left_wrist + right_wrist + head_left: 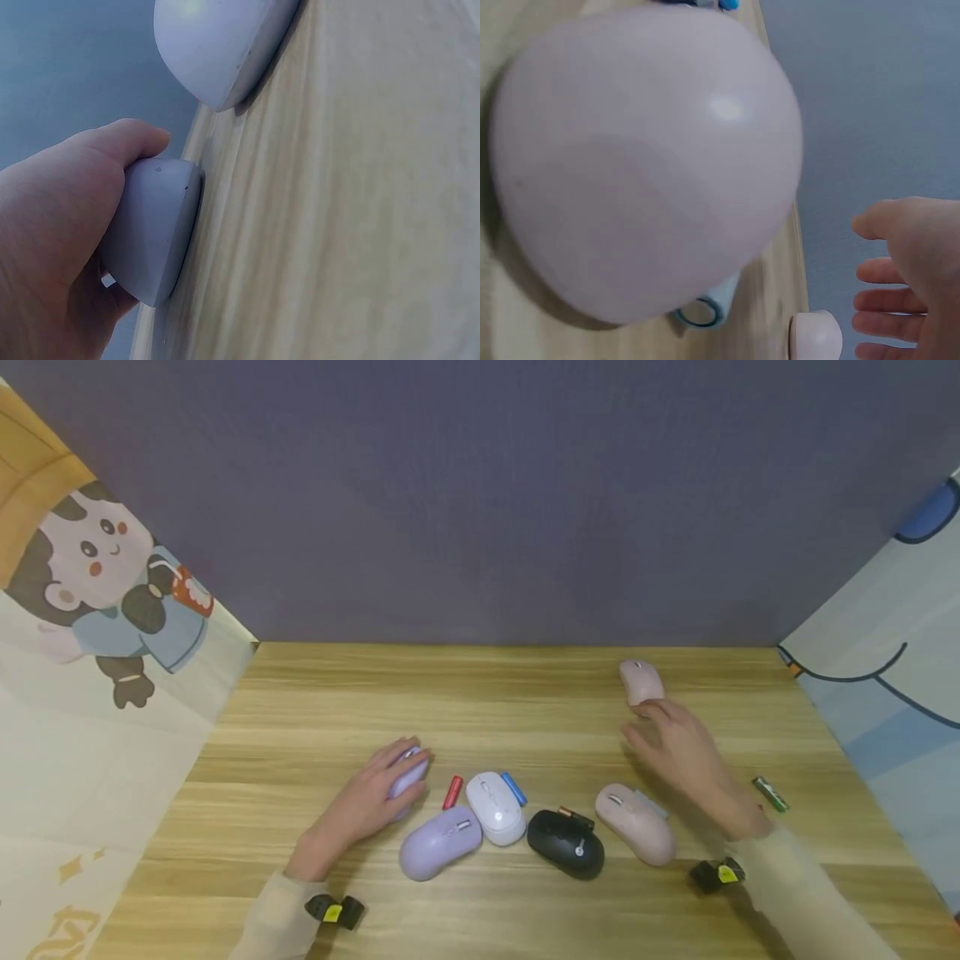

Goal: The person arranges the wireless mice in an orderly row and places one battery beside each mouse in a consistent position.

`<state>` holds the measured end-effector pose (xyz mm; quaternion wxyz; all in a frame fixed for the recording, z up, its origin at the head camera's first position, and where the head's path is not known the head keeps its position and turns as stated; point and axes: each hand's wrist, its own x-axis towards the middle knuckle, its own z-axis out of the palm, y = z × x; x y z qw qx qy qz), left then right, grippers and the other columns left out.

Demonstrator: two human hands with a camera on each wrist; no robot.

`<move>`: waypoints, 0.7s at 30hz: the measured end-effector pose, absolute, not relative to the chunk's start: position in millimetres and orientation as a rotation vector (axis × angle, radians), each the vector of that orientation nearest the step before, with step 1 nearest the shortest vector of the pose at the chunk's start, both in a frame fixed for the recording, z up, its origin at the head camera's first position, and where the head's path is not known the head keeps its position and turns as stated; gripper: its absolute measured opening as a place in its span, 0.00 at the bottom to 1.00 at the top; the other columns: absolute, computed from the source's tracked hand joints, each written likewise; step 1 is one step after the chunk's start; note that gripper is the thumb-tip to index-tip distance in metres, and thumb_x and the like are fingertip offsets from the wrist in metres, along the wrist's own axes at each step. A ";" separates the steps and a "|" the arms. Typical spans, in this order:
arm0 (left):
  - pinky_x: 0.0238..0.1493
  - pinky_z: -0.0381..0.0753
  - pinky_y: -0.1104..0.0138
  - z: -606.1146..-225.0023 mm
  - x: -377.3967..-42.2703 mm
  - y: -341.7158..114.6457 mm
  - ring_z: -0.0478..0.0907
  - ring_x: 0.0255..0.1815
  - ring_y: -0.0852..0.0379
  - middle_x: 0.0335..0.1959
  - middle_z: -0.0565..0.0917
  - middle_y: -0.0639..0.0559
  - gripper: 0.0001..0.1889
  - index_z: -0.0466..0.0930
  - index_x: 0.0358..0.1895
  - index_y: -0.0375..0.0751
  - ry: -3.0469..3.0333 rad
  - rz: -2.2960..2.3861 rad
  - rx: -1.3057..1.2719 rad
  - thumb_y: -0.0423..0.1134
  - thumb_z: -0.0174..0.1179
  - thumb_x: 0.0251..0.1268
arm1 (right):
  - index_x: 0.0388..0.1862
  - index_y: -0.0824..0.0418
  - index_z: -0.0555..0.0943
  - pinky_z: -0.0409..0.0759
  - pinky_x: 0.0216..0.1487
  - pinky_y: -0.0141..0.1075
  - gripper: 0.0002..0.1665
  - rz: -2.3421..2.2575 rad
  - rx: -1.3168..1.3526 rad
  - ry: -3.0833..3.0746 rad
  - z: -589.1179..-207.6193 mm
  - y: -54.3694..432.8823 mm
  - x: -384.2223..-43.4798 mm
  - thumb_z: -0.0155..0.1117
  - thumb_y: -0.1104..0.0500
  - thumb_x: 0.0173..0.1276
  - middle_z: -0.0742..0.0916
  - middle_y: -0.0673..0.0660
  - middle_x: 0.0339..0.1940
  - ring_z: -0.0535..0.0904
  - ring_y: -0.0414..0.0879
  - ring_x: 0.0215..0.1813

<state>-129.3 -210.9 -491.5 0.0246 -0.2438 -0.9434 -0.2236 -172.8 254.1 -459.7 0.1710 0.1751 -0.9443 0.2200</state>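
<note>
My left hand [360, 802] holds a small lilac computer mouse [407, 773] on the table, fingers on one side and thumb on the other. The left wrist view shows this mouse [146, 225] low against the wood. My right hand [684, 758] is near the back right, its fingertips overlapping the near end of a small pink mouse [641, 682] in the head view. From the right wrist, the fingers [889, 300] look extended with nothing between them, beside that small mouse [817, 337]. A larger pink mouse [630, 165] fills much of this view.
In a row at the front lie a larger lilac mouse [438, 845], a white mouse [495, 810] and a black mouse [564, 845]. Beside them are a red battery [452, 792] and a blue battery [514, 789]. A green battery [771, 794] lies far right. A dark panel [480, 510] stands behind.
</note>
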 end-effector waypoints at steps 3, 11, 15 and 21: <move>0.74 0.68 0.40 -490.9 -129.6 -211.1 0.64 0.78 0.38 0.78 0.68 0.41 0.29 0.74 0.73 0.47 -2.915 -0.696 -0.756 0.51 0.62 0.73 | 0.55 0.73 0.81 0.80 0.59 0.64 0.23 0.628 0.489 -2.700 -461.4 253.3 -167.4 0.69 0.56 0.71 0.85 0.71 0.56 0.81 0.69 0.56; 0.74 0.67 0.39 -490.3 -129.5 -210.7 0.64 0.78 0.38 0.78 0.68 0.41 0.29 0.74 0.73 0.48 -2.921 -0.706 -0.753 0.51 0.62 0.73 | 0.57 0.69 0.82 0.80 0.59 0.64 0.22 0.622 0.501 -2.769 -464.3 253.3 -152.8 0.70 0.57 0.71 0.84 0.68 0.59 0.81 0.68 0.58; 0.74 0.66 0.39 -489.6 -129.3 -210.9 0.64 0.78 0.39 0.78 0.68 0.41 0.29 0.74 0.74 0.48 -2.926 -0.711 -0.742 0.51 0.62 0.73 | 0.57 0.67 0.82 0.80 0.59 0.64 0.21 0.633 0.491 -2.798 -466.5 252.1 -148.7 0.69 0.55 0.72 0.84 0.68 0.59 0.81 0.68 0.59; 0.74 0.67 0.39 -489.8 -129.5 -211.3 0.64 0.78 0.39 0.78 0.67 0.41 0.29 0.74 0.74 0.48 -2.928 -0.704 -0.745 0.52 0.62 0.73 | 0.56 0.66 0.83 0.81 0.57 0.64 0.20 0.624 0.523 -2.778 -468.8 250.7 -143.9 0.71 0.56 0.70 0.85 0.67 0.58 0.82 0.67 0.58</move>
